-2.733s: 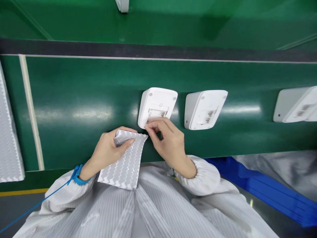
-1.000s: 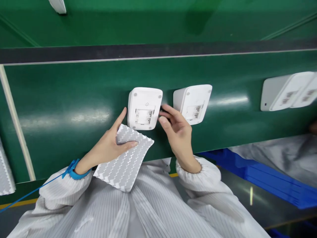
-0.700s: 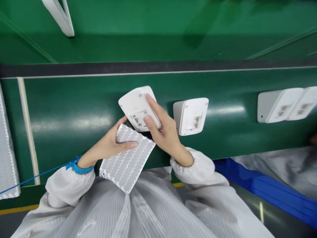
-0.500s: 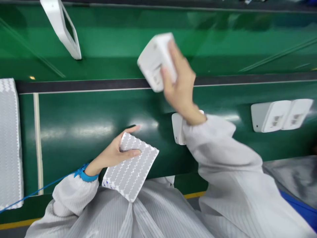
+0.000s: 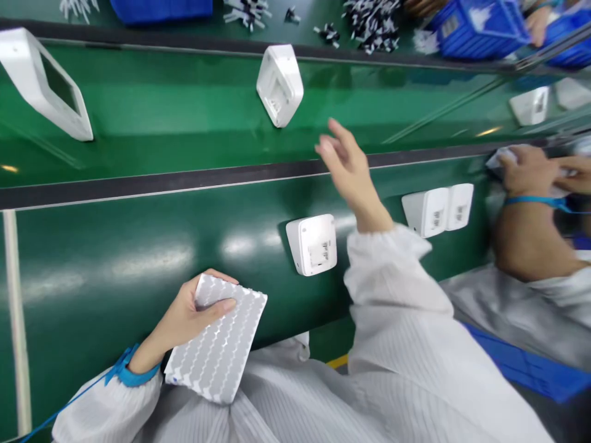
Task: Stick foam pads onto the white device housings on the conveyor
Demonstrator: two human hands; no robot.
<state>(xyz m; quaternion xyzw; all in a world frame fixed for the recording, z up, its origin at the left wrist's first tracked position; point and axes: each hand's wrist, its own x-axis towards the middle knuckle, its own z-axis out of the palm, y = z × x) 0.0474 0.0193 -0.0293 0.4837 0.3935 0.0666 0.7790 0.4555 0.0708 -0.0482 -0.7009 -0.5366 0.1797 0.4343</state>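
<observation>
My left hand (image 5: 194, 314) is closed on a pad of grey and white sticker sheets (image 5: 219, 351), thumb on top, close to my body. Rows of scalloped grey shapes cover the pad. Over the dark rail, my right hand (image 5: 346, 157) is empty, its fingers partly bent and apart. Up and left of it, a white wedge-shaped device housing (image 5: 280, 86) lies on the bright green belt with its recessed side showing. Another white housing (image 5: 317, 245) with a printed label rests on the dark green bench below my right hand.
Two more labelled housings (image 5: 436, 212) stand side by side on the bench. A white framed device (image 5: 46, 86) is on the belt's left. Beyond are blue bins (image 5: 480, 31) and heaps of small black-and-white parts (image 5: 373, 21). At right, a co-worker's hands (image 5: 530, 169) handle something.
My right hand has let go of the white housing, which now lies on the belt, and drawn back toward me. My left hand still holds the sticker pad. The view has shifted right.
</observation>
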